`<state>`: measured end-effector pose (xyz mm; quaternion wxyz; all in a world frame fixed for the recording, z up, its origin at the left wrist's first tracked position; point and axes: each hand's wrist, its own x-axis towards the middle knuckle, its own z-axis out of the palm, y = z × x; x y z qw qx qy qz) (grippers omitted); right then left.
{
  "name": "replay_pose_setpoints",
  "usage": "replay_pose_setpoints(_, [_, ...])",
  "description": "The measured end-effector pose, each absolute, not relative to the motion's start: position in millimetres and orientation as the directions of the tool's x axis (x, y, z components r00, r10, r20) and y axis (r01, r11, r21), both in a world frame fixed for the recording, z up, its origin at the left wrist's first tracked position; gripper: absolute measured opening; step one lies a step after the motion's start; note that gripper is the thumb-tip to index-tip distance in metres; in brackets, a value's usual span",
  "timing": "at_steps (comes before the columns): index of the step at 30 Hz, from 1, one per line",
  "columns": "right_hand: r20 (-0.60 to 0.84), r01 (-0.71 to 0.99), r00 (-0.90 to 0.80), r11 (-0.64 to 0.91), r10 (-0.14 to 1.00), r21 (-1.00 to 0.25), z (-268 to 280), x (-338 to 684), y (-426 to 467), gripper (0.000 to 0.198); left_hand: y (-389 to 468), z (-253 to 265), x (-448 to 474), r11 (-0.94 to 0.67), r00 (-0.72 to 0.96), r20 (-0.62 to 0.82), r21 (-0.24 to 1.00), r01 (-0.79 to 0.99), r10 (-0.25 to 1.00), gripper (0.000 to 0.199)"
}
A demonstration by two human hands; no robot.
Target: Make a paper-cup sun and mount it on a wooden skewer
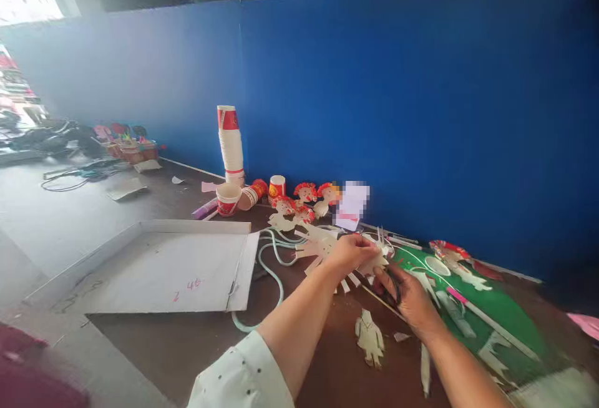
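Observation:
My left hand [354,253] pinches a pale paper cutout [372,264] above the table. Close beside it, the fingers of my right hand [407,299] are wrapped around scissors [398,291] with dark handles; their blades are mostly hidden by the paper and my fingers. Below my hands, a figure-shaped paper cutout [370,338] lies flat on the brown table. Behind my left hand rests a larger pale piece with strip-like arms [318,242]. Several small figures with red fringed heads [306,193] lie further back.
A shallow white box lid [163,264] stands at left, a pale blue cord [279,280] beside it. Against the blue partition [374,96] rises a tall stack of paper cups [231,152]. A green mat [503,311] with paper scraps and a pink-ended stick [496,327] lies right.

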<state>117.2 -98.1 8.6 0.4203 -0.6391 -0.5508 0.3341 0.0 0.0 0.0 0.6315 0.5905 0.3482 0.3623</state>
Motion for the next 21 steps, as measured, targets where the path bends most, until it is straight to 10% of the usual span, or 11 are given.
replay_pose_setpoints(21, [0.023,0.393,0.209,-0.062,0.978,-0.918,1,123,-96,0.029,-6,9,-3,0.158,0.513,-0.062,0.977,-0.145,0.856,0.024])
